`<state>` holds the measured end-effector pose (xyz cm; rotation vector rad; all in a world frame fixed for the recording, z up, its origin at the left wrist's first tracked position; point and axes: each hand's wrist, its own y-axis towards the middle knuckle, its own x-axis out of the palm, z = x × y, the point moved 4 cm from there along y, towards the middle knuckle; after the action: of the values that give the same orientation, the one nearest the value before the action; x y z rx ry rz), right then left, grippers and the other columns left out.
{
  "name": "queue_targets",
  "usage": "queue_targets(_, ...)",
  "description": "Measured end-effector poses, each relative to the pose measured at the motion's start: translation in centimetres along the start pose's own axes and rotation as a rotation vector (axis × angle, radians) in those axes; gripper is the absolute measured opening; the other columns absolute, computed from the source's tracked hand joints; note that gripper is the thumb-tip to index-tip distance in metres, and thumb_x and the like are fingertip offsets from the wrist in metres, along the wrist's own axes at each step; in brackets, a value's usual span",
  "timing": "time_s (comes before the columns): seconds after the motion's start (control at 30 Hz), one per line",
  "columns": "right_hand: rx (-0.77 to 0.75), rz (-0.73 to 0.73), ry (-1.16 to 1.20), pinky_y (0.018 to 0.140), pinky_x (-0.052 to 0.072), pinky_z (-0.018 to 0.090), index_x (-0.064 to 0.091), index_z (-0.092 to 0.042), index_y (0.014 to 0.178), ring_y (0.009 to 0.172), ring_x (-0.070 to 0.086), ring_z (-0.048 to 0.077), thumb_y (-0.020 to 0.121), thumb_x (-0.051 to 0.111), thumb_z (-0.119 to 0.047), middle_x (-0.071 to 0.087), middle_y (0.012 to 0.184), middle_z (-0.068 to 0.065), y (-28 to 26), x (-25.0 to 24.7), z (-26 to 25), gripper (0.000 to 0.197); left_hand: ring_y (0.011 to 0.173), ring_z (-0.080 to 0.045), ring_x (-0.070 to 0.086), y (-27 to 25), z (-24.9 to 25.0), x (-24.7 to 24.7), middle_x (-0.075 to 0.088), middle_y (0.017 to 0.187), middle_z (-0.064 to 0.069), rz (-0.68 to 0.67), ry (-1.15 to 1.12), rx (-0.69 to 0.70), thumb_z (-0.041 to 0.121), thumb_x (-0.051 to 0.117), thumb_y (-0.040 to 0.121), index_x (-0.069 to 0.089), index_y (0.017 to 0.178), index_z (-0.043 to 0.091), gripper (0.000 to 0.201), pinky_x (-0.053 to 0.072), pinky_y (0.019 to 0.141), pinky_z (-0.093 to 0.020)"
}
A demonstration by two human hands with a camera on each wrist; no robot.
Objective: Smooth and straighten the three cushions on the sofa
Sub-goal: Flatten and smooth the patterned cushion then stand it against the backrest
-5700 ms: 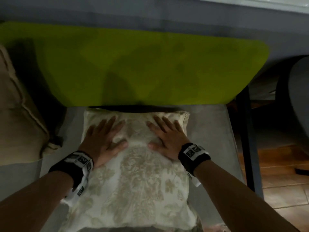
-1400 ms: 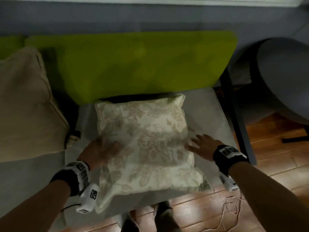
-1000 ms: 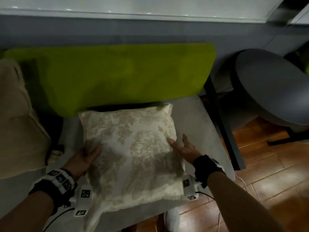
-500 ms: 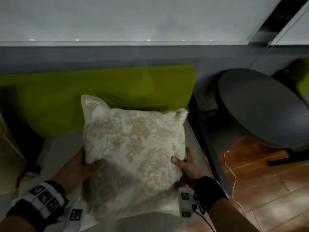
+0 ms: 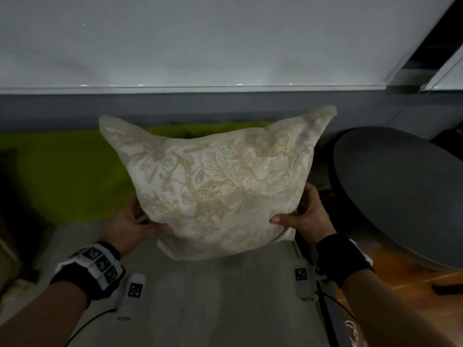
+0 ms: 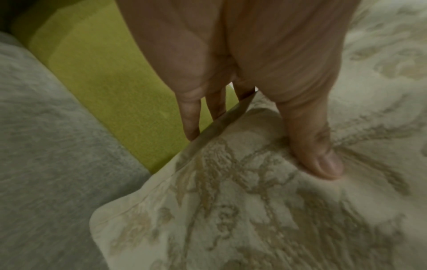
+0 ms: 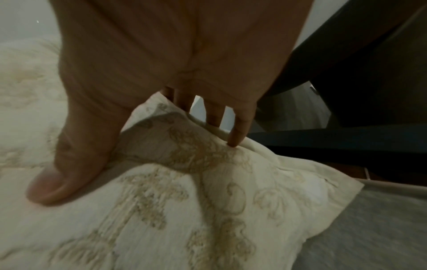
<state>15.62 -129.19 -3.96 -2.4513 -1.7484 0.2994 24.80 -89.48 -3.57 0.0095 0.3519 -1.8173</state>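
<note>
A cream cushion with a beige floral pattern [image 5: 220, 186] stands upright above the grey sofa seat [image 5: 213, 301], in front of the green backrest [image 5: 65, 171]. My left hand [image 5: 136, 225] grips its lower left edge, thumb on the front and fingers behind, as the left wrist view shows on the floral cushion [image 6: 254, 210]. My right hand [image 5: 302, 216] grips the lower right edge the same way, thumb pressed into the floral cushion [image 7: 161, 210]. Its top corners stick up like ears.
A dark round table [image 5: 400, 191] stands close to the right of the sofa. A black sofa frame bar [image 5: 330, 319] runs along the seat's right edge, with wooden floor [image 5: 411, 291] beyond. A grey and white wall [image 5: 225, 46] lies behind. Part of a beige cushion [image 5: 7, 246] shows at far left.
The floral cushion lay flat under my palms, then both hands took its side edges and raised it upright. My view has tilted upward toward the wall.
</note>
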Motion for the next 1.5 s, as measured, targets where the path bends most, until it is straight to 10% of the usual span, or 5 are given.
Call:
queue_targets(0.5, 0.012, 0.011, -0.093, 0.103, 0.053, 0.051, 0.04, -0.047, 0.141, 0.133, 0.054, 0.014, 0.039, 0.107, -0.038, 0.056, 0.143, -0.013, 4.9, 1.0, 4.1, 0.122, 0.117, -0.017, 0.059, 3.7, -2.5, 0.0, 0.057, 0.134, 0.005, 0.138, 0.058, -0.036, 0.023, 0.088, 0.067, 0.048, 0.137, 0.025, 0.081, 0.053, 0.095, -0.045)
queue_targets(0.87, 0.072, -0.053, -0.122, 0.1, 0.055, 0.051, 0.051, -0.039, 0.14, 0.128, 0.06, 0.014, 0.048, 0.105, -0.035, 0.065, 0.136, -0.011, 3.6, 0.2, 6.3, 0.106, 0.131, -0.009, 0.048, 2.1, -5.1, 1.2, 0.048, 0.144, 0.02, -0.002, -0.009, -0.045, 0.017, 0.091, 0.064, 0.031, 0.144, 0.052, 0.106, 0.05, 0.101, -0.046)
queue_targets(1.1, 0.02, -0.139, -0.237, 0.111, 0.047, 0.041, 0.026, -0.04, 0.152, 0.136, 0.046, 0.003, 0.042, 0.097, -0.063, 0.046, 0.149, -0.018, 3.0, 2.5, 6.2, 0.133, 0.138, -0.005, 0.038, 2.1, -5.9, 2.8, 0.034, 0.155, 0.016, -0.081, 0.12, -0.067, 0.045, 0.096, 0.049, 0.011, 0.155, 0.038, 0.136, 0.041, 0.109, -0.035)
queue_targets(1.27, -0.065, -0.093, -0.264, 0.089, 0.043, 0.001, 0.015, -0.027, 0.157, 0.121, 0.044, -0.02, 0.054, 0.088, -0.058, 0.04, 0.15, -0.011, 2.7, 3.6, 5.8, 0.13, 0.101, 0.028, 0.047, 2.3, -5.6, 4.4, 0.043, 0.139, 0.016, 0.103, 0.033, -0.034, 0.004, 0.088, 0.064, 0.019, 0.152, 0.022, 0.113, 0.044, 0.072, 0.002)
queue_targets(1.5, 0.018, -0.066, -0.293, 0.092, 0.049, 0.016, 0.019, -0.036, 0.158, 0.129, 0.051, 0.007, 0.069, 0.089, -0.055, 0.048, 0.146, -0.015, 2.4, 2.3, 6.2, 0.114, 0.112, 0.02, 0.05, 3.1, -5.0, 4.2, 0.044, 0.14, 0.018, 0.129, -0.043, 0.048, 0.008, 0.087, 0.067, 0.028, 0.148, 0.03, 0.102, 0.049, 0.081, -0.007)
